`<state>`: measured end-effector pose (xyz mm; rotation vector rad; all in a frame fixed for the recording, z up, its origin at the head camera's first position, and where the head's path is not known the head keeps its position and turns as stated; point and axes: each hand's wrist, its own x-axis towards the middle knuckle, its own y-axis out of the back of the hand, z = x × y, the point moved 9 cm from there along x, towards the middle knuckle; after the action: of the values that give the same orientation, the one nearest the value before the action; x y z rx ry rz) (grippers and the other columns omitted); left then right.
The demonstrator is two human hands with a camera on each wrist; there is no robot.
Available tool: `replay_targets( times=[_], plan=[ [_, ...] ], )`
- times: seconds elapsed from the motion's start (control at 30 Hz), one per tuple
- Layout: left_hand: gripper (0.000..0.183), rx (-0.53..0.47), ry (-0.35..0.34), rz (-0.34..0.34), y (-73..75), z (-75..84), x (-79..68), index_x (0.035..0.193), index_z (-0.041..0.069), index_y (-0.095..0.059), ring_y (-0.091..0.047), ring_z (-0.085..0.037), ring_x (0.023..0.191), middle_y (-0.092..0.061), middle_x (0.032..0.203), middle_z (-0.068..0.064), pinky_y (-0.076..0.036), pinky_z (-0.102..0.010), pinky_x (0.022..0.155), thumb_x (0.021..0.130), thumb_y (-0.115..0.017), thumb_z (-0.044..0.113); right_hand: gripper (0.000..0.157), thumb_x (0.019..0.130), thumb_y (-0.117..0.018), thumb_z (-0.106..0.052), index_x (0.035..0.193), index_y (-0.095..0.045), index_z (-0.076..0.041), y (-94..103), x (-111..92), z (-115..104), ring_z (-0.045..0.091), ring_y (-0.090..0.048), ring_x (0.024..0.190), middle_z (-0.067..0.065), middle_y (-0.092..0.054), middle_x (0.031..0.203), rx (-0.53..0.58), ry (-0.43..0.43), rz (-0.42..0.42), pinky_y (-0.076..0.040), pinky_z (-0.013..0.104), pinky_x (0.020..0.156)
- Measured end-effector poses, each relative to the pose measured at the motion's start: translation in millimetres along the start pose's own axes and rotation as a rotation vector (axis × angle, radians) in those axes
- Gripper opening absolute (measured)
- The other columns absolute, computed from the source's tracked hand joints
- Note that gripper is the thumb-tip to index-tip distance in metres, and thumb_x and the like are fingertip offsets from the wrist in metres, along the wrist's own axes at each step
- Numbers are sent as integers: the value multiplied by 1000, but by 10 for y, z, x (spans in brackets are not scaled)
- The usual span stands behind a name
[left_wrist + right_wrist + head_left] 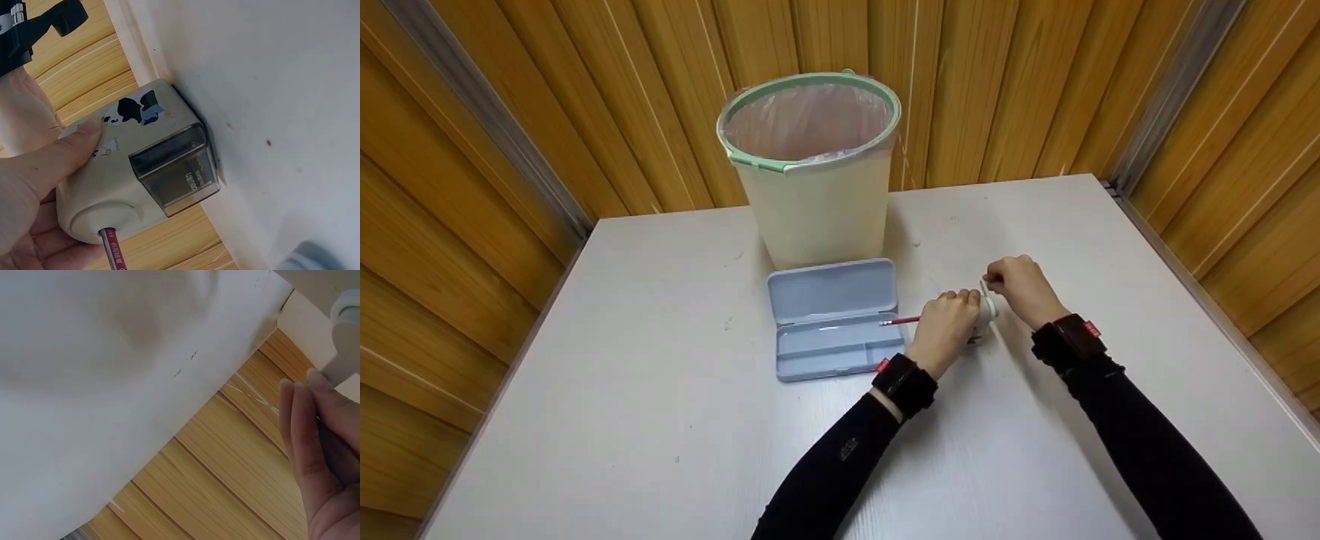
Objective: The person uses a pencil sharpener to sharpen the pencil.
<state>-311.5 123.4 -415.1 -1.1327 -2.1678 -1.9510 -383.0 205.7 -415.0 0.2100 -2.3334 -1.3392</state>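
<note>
Pencil (114,250) in sharpener (115,177), both lettered

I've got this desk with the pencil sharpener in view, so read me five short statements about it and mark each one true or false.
1. The left hand grips the sharpener, with a red pencil pushed into its hole. True.
2. The right hand holds the sharpener's crank. True.
3. The pencil case lies open in front of the bin. True.
4. The red pencil lies in a compartment of the pencil case. False: one end is in the sharpener.
5. The bin is unlined. False: a plastic bag lines it.
</note>
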Motion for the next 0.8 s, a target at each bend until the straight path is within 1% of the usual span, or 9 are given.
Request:
replay_targets(
  times=[0.1, 0.2, 0.37, 0.53, 0.67, 0.8],
  plan=[
    [18, 0, 1, 5, 6, 7, 3, 106, 16, -70, -67, -8, 75, -71, 89, 7, -55, -23, 59, 92, -60, 14, 3, 82, -69, 8, 83, -70, 11, -69, 11, 31, 41, -68, 78, 26, -71, 84, 2, -3, -63, -55, 50, 73],
    [18, 3, -4, 2, 8, 16, 0, 106, 16, -70, -67, -8, 75, -71, 90, 7, -55, -23, 59, 93, -59, 15, 2, 81, -69, 9, 81, -71, 9, -130, 18, 57, 37, -66, 74, 24, -71, 81, -15, -4, -117, -54, 46, 71],
    [18, 4, -2, -5, 1, 9, -1, 108, 16, -70, -68, -9, 76, -71, 91, 7, -56, -23, 59, 93, -60, 14, 4, 81, -69, 9, 78, -71, 7, -174, 63, 75, 27, -62, 68, 20, -71, 76, -12, -23, -166, -49, 36, 65],
    [18, 4, 6, -7, -6, -7, -2, 108, 16, -70, -68, -8, 76, -71, 92, 7, -55, -22, 59, 92, -62, 15, 6, 82, -69, 9, 77, -71, 8, -223, 84, 95, 22, -60, 64, 19, -70, 74, 13, -52, -225, -47, 29, 60],
    [19, -1, 12, -16, -15, -10, 1, 108, 16, -70, -67, -8, 77, -71, 93, 7, -55, -22, 60, 92, -61, 16, 6, 81, -67, 11, 77, -71, 8, -239, 89, 99, 22, -61, 63, 19, -69, 73, 16, -62, -242, -48, 29, 59],
    [19, -4, 8, -24, -22, 3, 1, 109, 16, -70, -67, -8, 77, -71, 94, 7, -56, -22, 60, 92, -62, 15, 8, 80, -66, 12, 75, -71, 8, -271, 85, 96, 24, -60, 63, 18, -69, 71, -22, -40, -270, -48, 30, 59]
  ],
)
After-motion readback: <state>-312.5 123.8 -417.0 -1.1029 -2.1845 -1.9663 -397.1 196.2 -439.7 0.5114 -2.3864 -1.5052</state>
